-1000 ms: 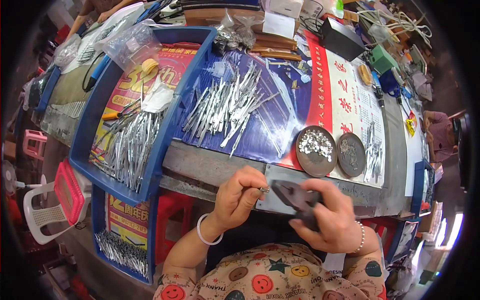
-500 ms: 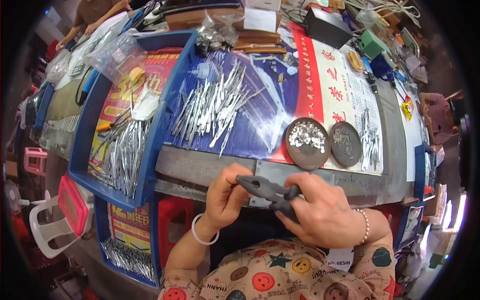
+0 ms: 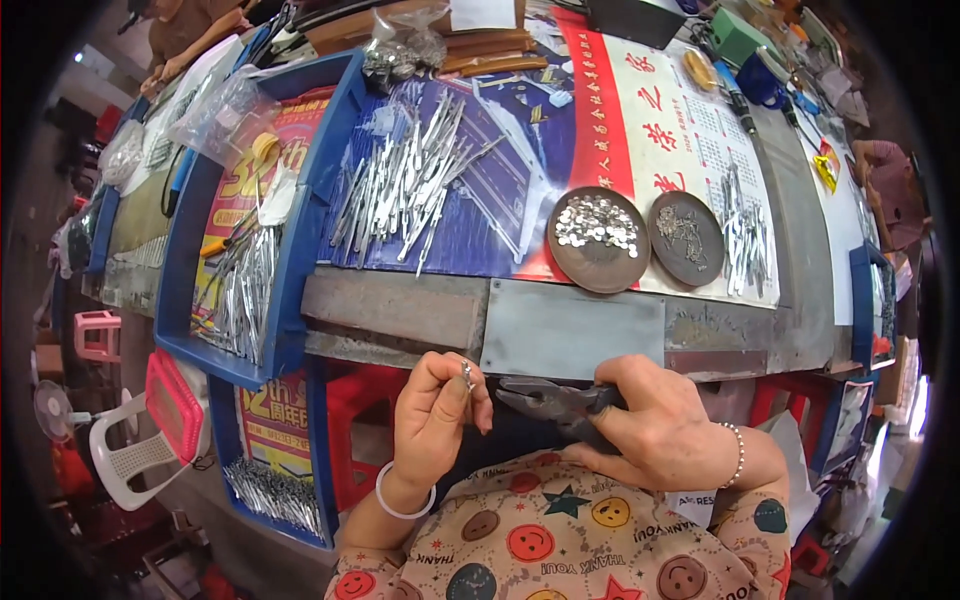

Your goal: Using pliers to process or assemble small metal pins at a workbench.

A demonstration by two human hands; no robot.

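My left hand (image 3: 432, 420) is raised in front of the bench edge, thumb and fingertips pinched on a small silvery metal piece (image 3: 467, 374), too small to name further. A pair of dark pliers (image 3: 548, 400) is gripped in my right hand (image 3: 655, 420); the jaws point left toward my left fingertips, apart from them. On the bench beyond stand a brown round dish (image 3: 612, 275) of shiny silver discs and a second dish (image 3: 690, 272) with fine small metal parts. Thin silvery metal strips (image 3: 405, 195) lie heaped on the blue sheet to the left.
A blue tray (image 3: 290, 290) of metal strips sits on the bench's left; below it is another blue bin (image 3: 312, 470) with many slim metal pieces. A grey metal plate (image 3: 570, 325) lies at the front edge. More strips (image 3: 745, 235) lie right of the dishes. Another person's arm (image 3: 205, 40) shows far left.
The pliers have drawn away from my left fingertips, leaving a gap. My left hand has lowered and turned, showing the small metal piece. The view has shifted, uncovering the metal plate.
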